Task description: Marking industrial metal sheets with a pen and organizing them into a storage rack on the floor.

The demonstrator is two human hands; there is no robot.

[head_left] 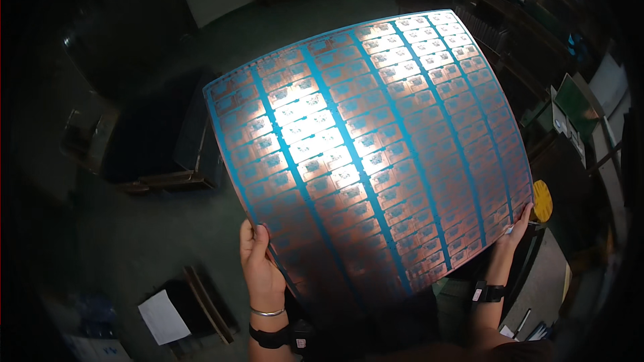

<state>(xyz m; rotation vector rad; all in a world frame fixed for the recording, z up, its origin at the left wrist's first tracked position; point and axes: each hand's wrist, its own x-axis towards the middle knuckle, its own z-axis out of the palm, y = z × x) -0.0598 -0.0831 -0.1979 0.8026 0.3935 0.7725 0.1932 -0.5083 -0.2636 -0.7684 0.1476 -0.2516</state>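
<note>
A large copper-coloured printed circuit board panel, patterned with rows of small rectangles between blue strips, fills the middle of the head view. It is held up and tilted, and bright light glares off its upper part. My left hand grips its lower left edge, thumb on the near face and fingers behind. At the lower right edge, my right hand holds the panel, its fingers partly hidden by it. Both wrists wear black bands, and a metal bangle circles the left one.
A dark stack with a box-like shape stands on the floor at left. White paper lies on a dark stack at lower left. A yellow round object is beyond my right hand. Green and white boards lean at far right.
</note>
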